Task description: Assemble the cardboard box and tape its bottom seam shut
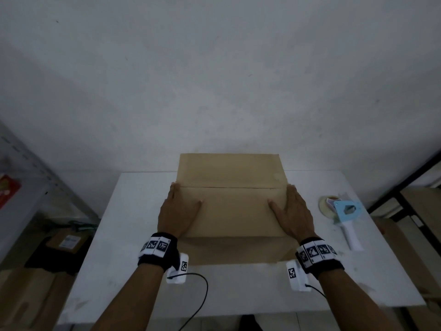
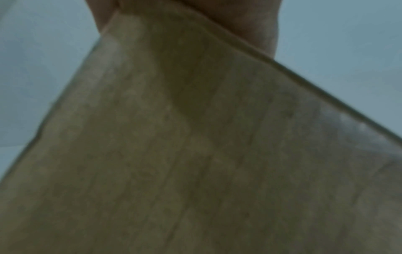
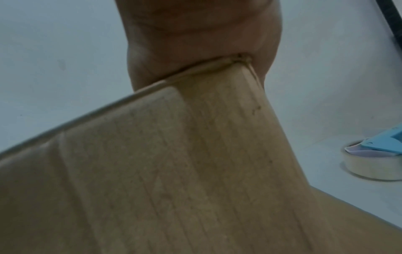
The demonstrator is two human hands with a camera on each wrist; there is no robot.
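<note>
Left hand (image 1: 177, 212) and right hand (image 1: 292, 211) lie flat, fingers straight, pressing the near flap at the cardboard box's (image 1: 230, 211) two ends, likely to keep the bottom seam (image 1: 229, 187) closed for taping. Box sits mid-table toward the far edge; tape dispenser (image 1: 343, 217) waits untouched near the table's (image 1: 133, 235) right edge.

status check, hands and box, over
Left hand and right hand flat on brown cardboard box, flaps closed. Seam untaped. Blue tape dispenser idle at right.
</note>
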